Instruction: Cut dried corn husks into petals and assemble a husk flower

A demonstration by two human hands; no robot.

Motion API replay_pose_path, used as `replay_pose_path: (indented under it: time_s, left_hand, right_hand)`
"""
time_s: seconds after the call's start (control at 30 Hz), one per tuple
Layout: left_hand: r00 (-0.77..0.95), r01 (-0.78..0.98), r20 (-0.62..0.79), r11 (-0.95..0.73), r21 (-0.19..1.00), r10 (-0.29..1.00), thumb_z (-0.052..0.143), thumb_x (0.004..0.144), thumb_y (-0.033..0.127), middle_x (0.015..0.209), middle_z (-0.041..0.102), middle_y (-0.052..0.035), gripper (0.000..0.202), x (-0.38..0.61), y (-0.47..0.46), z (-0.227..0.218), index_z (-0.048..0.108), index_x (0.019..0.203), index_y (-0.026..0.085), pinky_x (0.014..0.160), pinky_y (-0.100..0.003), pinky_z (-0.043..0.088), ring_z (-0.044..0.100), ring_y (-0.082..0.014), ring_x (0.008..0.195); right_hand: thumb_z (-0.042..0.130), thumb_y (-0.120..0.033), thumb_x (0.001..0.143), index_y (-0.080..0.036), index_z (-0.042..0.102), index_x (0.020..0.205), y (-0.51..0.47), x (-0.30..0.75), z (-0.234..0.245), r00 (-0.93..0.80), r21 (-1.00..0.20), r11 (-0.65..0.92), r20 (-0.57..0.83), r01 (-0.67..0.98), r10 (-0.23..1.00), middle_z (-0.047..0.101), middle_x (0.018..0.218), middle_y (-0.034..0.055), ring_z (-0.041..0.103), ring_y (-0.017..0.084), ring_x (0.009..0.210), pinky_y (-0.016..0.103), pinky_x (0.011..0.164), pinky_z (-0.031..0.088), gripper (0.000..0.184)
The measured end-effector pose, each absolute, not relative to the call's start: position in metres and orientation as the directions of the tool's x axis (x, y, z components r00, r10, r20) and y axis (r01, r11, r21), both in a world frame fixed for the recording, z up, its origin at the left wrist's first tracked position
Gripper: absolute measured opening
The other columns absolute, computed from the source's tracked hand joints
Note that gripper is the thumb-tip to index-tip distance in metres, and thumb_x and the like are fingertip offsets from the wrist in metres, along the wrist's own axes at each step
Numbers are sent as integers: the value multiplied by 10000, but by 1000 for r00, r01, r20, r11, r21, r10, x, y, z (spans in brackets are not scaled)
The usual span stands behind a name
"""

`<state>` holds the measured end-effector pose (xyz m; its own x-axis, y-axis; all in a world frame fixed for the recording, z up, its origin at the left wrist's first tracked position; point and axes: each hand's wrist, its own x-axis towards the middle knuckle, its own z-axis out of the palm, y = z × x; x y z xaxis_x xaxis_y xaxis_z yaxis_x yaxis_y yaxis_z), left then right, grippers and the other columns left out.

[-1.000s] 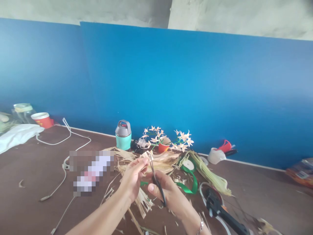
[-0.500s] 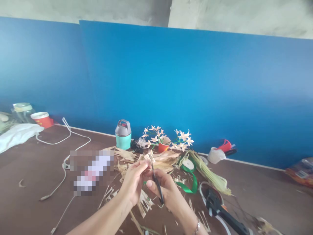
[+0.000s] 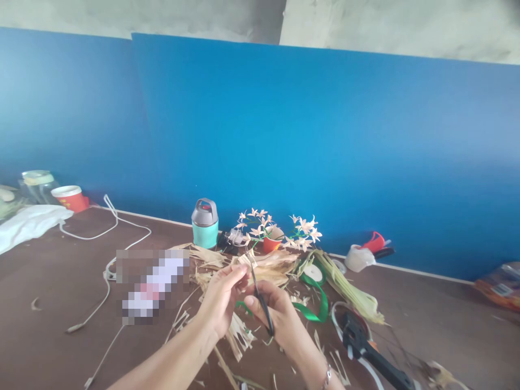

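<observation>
My left hand pinches a small pale strip of dried husk between thumb and fingertips. Black-handled scissors are gripped in my right hand, their blades pointing away from me beside the strip. Whether the blades touch the strip is hard to make out. Just beyond both hands lies a heap of dried husk leaves, with cut scraps strewn below. Pale star-shaped flowers on green stems stand by a red paper cup at the back.
A turquoise jar stands behind the heap. To the right lie a green ribbon, a greenish husk bundle and a black-handled tool. White cables and a blurred-out item are on the left. A blue partition borders the table.
Both hands stay almost in place. My right hand and the scissors have shifted very slightly; the left still holds the husk strip.
</observation>
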<state>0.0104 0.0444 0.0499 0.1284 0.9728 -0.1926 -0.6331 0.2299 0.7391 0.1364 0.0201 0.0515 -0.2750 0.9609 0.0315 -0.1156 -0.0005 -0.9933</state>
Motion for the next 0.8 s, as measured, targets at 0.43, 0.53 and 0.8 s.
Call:
replay_pose_path:
  time_s: [0.43,0.53,0.8]
  left_hand:
    - [155,-591,-162,223,775,975,735,644,261,613,600,7,161,6,49,56,634,607,141,596,-198,388,511,-89,592]
    - [157,-571,-155,218,791,975,727,652,261,613,604,6,162,5,49,57,627,604,143,606,-196,400,523,-91,604]
    - [226,-523,-183,278,806,957,735,644,268,617,581,-1,182,-2,53,56,606,602,146,581,-245,464,525,-113,602]
  right_hand:
    - [744,-430,641,-152,632,740,21,142,57,-272,-1000,20,24,-15,962,468,551,-47,356,75,505,188,466,310,315]
    - [750,-429,635,-156,622,727,20,143,60,-278,-1000,14,15,-7,960,446,531,-58,339,68,489,185,465,311,315]
    - [769,-452,597,-141,600,735,22,148,57,-298,-995,-99,-94,-2,950,432,500,-72,319,42,426,167,397,251,380]
